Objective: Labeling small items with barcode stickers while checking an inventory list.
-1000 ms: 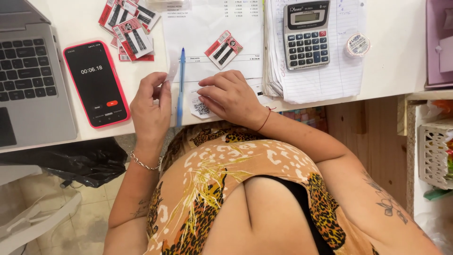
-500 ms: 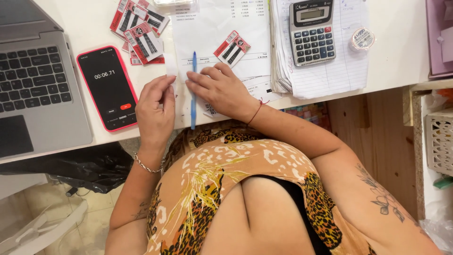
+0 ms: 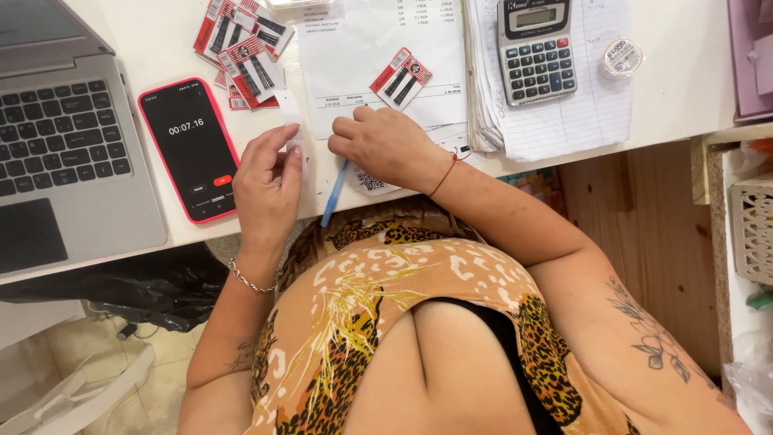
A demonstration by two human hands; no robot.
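Red-cased phone (image 3: pixel 192 147) beside left hand (image 3: pixel 266 189) | right hand (image 3: pixel 385 145) grasps thin blue plastic pen (image 3: pixel 333 194) (tip hidden), long axis slanting toward body | left fingers pinch small white paper slip (image 3: pixel 293 127)

Small shop back-office or sales desk, as I see it from head camera. White desk (image 3: pixel 668 105) holds open laptop (image 3: pixel 72 161), desk calculator (image 3: pixel 537 44) on stack of lined ledger sheets (image 3: pixel 564 113), printed invoice (image 3: pixel 378 48), pile of red-and-white barcode price tags (image 3: pixel 241 48), red-cased phone (image 3: pixel 192 147) running stopwatch. Perforated storage basket (image 3: pixel 753 225) at right edge.
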